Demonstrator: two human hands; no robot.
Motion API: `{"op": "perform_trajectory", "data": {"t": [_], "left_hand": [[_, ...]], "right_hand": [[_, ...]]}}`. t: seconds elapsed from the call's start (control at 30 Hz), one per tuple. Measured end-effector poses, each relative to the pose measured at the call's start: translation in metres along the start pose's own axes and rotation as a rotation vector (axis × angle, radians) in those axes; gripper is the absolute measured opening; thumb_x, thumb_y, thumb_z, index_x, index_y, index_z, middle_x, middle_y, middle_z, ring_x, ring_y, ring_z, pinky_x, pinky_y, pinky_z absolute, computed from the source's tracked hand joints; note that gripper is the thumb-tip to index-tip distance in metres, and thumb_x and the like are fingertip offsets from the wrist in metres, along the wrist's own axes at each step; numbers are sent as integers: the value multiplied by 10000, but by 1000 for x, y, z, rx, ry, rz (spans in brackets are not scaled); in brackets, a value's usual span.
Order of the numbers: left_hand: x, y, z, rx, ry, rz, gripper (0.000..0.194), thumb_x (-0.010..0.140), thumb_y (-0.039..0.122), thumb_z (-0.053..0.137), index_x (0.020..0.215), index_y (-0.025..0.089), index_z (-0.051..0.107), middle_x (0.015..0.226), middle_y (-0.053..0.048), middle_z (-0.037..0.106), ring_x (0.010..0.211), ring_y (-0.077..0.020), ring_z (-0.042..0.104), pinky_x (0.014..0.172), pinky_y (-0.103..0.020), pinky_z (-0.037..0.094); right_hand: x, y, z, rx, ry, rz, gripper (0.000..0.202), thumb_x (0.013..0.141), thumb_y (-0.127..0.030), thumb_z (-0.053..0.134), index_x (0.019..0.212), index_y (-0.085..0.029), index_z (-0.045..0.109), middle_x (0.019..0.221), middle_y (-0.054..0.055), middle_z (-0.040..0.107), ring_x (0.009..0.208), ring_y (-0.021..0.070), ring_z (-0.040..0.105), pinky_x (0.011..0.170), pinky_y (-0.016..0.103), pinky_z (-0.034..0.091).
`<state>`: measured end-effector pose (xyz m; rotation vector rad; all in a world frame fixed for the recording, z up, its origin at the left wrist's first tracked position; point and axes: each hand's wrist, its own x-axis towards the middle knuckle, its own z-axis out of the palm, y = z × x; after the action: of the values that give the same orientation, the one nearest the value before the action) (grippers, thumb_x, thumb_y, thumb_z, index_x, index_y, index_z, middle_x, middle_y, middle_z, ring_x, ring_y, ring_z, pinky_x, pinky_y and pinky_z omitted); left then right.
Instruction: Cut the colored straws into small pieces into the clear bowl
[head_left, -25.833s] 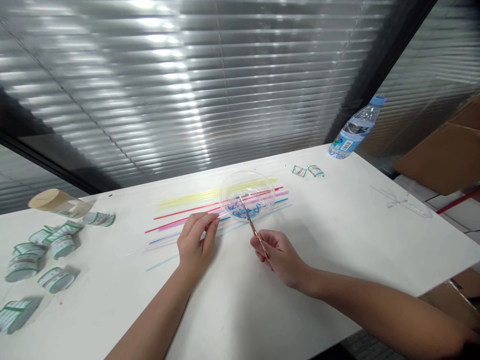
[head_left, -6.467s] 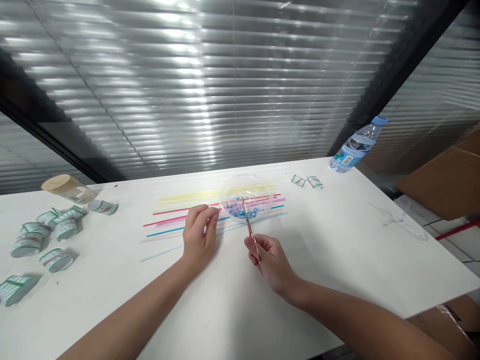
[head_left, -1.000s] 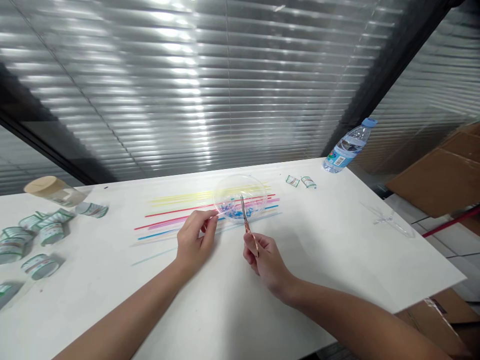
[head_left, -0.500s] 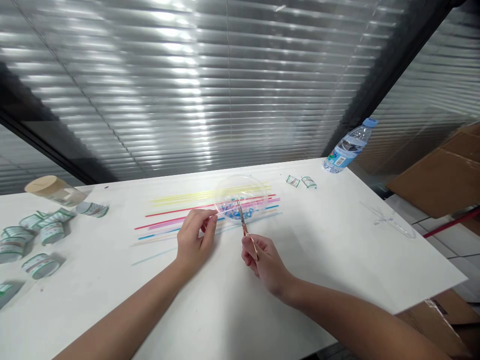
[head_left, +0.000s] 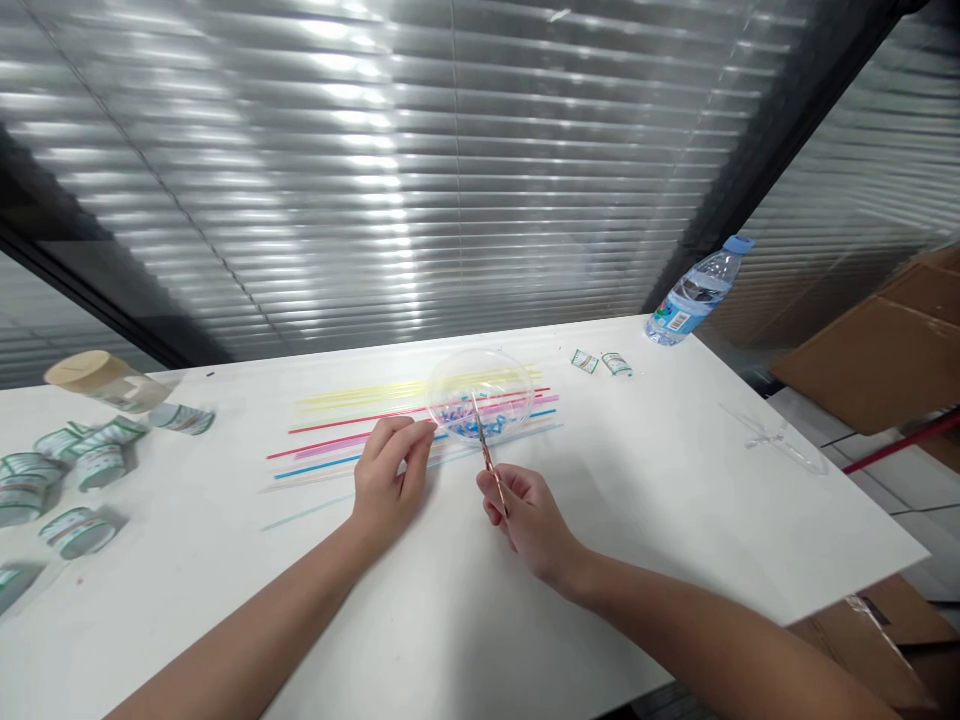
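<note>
A clear round bowl (head_left: 480, 362) stands at the middle of the table with small blue and purple pieces inside. My right hand (head_left: 529, 515) grips rose-gold scissors (head_left: 486, 455), whose blades point over the bowl. At the bowl's left edge, the fingertips of my left hand (head_left: 394, 468) are pinched on a thin, pale strip that reaches towards the blades and is hard to make out. Long coloured strips, among them yellow strips (head_left: 345, 397), a red strip (head_left: 330, 426) and a blue strip (head_left: 315, 467), lie on the table behind and left of my left hand and around the bowl.
Several green-and-white printed cups or wrappers (head_left: 101, 465) and a beige-lidded container (head_left: 105, 380) are on the left. A water bottle (head_left: 694, 297) stands at the back right, near two small printed pieces (head_left: 616, 364). Clear looped material (head_left: 772, 440) lies on the white table (head_left: 675, 480).
The scissors have closed and shifted slightly left with my right hand. My left hand stays nearly in place, its fingertips closer together, and less of the pale strip shows.
</note>
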<state>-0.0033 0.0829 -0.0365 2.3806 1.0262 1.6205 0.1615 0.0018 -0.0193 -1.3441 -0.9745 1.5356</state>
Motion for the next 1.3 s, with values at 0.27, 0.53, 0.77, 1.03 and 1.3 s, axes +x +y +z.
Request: {"op": "perform_trajectory", "data": {"t": [0.27, 0.53, 0.77, 1.03, 1.3], "left_hand": [[1, 0, 0, 4, 8, 17, 198, 872, 47, 536, 973, 185, 634, 834, -30, 567, 756, -108, 552, 635, -233, 467], [3, 3, -2, 33, 1, -3, 158, 887, 102, 522, 941, 192, 640, 817, -36, 574, 738, -121, 562, 626, -248, 472], [2, 1, 0, 12, 11, 25, 221, 860, 47, 528, 976, 201, 634, 835, -29, 557, 751, -116, 549, 636, -239, 454], [3, 2, -1, 26, 18, 38, 211, 857, 44, 533, 960, 199, 632, 824, -28, 553, 748, -119, 543, 645, -245, 450], [3, 2, -1, 36, 13, 14, 168, 875, 95, 531, 937, 200, 648, 818, -35, 568, 744, -129, 562, 640, -259, 471]], "right_hand": [[-1, -3, -2, -17, -15, 9, 611, 739, -692, 595, 624, -148, 340, 573, -48, 329, 476, 7, 230, 453, 181, 175], [-1, -4, -3, -23, -10, 6, 605, 719, -673, 628, 605, -148, 349, 561, -44, 344, 476, 11, 226, 450, 185, 176], [-1, -4, -3, -25, -13, 18, 606, 728, -680, 616, 612, -149, 348, 559, -43, 360, 471, 9, 231, 460, 186, 179], [0, -4, -4, -49, -21, 10, 628, 717, -714, 603, 608, -146, 360, 559, -38, 382, 475, 12, 237, 464, 190, 187], [0, -2, -4, -54, -29, -5, 639, 723, -734, 582, 604, -145, 364, 561, -31, 387, 478, 16, 259, 464, 189, 196]]}}
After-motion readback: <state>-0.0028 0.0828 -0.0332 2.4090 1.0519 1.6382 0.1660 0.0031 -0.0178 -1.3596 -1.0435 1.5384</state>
